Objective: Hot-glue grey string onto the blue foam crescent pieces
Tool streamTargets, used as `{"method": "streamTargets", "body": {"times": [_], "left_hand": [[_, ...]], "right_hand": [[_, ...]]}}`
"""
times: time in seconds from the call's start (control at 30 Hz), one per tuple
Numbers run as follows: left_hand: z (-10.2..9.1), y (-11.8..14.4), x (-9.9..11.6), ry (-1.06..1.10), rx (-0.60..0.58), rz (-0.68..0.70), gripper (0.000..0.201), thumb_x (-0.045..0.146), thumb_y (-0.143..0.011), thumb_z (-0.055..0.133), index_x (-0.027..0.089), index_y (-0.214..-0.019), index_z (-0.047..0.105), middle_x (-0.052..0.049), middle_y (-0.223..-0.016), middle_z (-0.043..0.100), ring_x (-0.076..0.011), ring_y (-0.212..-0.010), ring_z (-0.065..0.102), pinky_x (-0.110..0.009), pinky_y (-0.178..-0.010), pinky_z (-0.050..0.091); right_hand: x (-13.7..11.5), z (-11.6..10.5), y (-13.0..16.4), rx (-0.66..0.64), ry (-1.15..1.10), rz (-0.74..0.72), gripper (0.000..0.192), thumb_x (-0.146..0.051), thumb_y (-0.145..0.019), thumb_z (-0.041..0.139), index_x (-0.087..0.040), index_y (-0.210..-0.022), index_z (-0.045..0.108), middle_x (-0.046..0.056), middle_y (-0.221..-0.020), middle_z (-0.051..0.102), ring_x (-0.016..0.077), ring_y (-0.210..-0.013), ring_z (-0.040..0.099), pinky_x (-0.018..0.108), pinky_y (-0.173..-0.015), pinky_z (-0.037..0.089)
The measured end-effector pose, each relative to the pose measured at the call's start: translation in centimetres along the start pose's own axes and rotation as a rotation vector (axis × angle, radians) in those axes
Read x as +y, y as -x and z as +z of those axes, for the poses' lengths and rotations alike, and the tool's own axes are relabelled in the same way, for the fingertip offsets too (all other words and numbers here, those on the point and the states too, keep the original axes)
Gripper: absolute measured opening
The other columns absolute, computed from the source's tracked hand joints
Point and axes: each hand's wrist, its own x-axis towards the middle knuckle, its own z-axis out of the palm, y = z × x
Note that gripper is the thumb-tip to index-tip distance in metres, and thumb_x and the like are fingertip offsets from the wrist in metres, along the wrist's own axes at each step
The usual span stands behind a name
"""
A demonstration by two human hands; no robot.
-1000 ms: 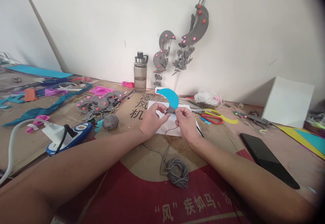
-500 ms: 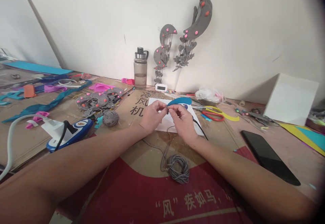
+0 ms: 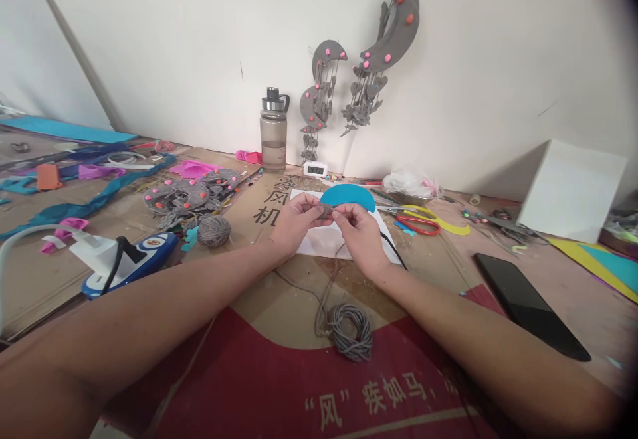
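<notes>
Fingertips of both hands crowded together, so the small grey piece pinched between them was mostly hidden; its shape could not be made out. Left hand reached in from the lower left, forearm flat over the brown cardboard sheet, thumb and fingers closed on that grey piece. Right hand came from the lower right, fingers curled shut on the same spot. The blue foam crescent rose just behind the fingertips, its lower edge covered by them, above the white paper sheet. Grey cord ran from under the hands down to a loose grey coil.
</notes>
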Motion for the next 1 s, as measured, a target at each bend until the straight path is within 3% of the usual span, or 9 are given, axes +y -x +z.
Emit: {"method": "streamTargets", "body": {"times": [0.3,0.43,0.6,0.83,1.0], "left_hand": [[0.03,0.05,0.01,-0.013,-0.059,-0.03,0.023,0.022,-0.07,0.073,0.013,-0.078,0.054,-0.003,-0.074,0.069,-0.0139,-0.07,0.067,-0.036,-0.078,0.055],[-0.03,0.11,0.16,-0.041,-0.085,-0.069,0.025,0.025,-0.069,0.074,0.013,-0.079,0.055,-0.005,-0.076,0.068,-0.0173,-0.075,0.068,-0.031,-0.065,0.057],[-0.21,0.16,0.35,-0.123,-0.146,-0.086,0.026,0.032,-0.072,0.071,0.012,-0.082,0.056,-0.007,-0.078,0.067,-0.0153,-0.071,0.064,-0.023,-0.05,0.052],[-0.22,0.34,0.59,-0.087,-0.223,-0.112,0.028,0.041,-0.077,0.065,0.014,-0.082,0.056,-0.006,-0.079,0.065,-0.0171,-0.076,0.065,-0.024,-0.05,0.052],[-0.33,0.12,0.26,-0.2,-0.221,-0.069,0.028,0.04,-0.077,0.066,0.015,-0.085,0.057,-0.005,-0.083,0.064,-0.0145,-0.076,0.063,-0.021,-0.05,0.049]], "right_hand": [[0.13,0.17,-0.05,0.074,-0.062,0.106,0.024,-0.042,-0.078,0.058,-0.019,-0.084,0.06,0.002,-0.077,0.065,0.0128,-0.064,0.052,0.027,-0.058,0.041],[0.28,0.3,-0.18,0.076,-0.178,0.137,0.023,-0.041,-0.076,0.059,-0.019,-0.08,0.059,0.001,-0.076,0.066,0.0116,-0.061,0.053,0.025,-0.053,0.038],[-0.11,0.29,-0.2,0.08,-0.294,0.178,0.021,-0.039,-0.072,0.063,-0.019,-0.071,0.056,-0.001,-0.067,0.062,0.0078,-0.05,0.043,0.024,-0.048,0.031],[-0.33,0.24,-0.14,0.092,-0.406,0.247,0.024,-0.038,-0.07,0.065,-0.019,-0.066,0.051,-0.007,-0.052,0.048,0.0055,-0.043,0.03,0.022,-0.042,0.023],[-0.43,0.15,-0.08,0.123,-0.43,0.261,0.026,-0.04,-0.069,0.066,-0.02,-0.067,0.049,-0.01,-0.047,0.034,0.0055,-0.042,0.026,0.022,-0.042,0.022]]}}
